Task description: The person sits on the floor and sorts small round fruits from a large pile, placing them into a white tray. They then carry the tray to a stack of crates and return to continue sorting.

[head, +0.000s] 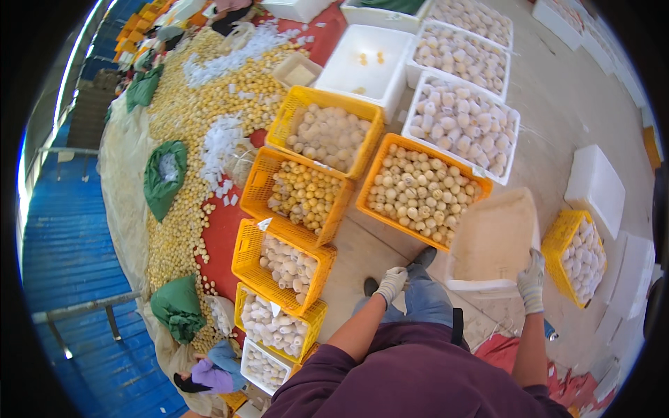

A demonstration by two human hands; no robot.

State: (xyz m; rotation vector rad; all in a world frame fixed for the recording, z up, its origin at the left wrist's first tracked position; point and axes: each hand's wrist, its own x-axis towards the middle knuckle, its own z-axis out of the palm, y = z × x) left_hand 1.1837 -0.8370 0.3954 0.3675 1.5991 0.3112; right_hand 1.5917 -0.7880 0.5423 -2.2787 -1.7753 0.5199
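My right hand (pixel 531 282), in a striped work glove, grips the edge of a foam box (pixel 490 235) with a brownish inside, tilted beside my legs. My left hand (pixel 392 285), gloved too, is in front of my waist with its fingers curled; whether it holds anything is unclear. Just beyond the foam box stands an orange plastic crate (pixel 364 205) of pale round fruit (pixel 413 193). To the left, an orange crate (pixel 253 196) holds yellower fruit, and another crate (pixel 240 261) holds fruit in white foam sleeves.
White foam boxes (pixel 418 91) of sleeved fruit stand ahead. A yellow crate (pixel 555 256) is at the right, near a white foam box (pixel 593 183). Loose yellow fruit (pixel 177 245) covers the floor at left, with green sacks (pixel 175 308). A person (pixel 214 371) sits at lower left.
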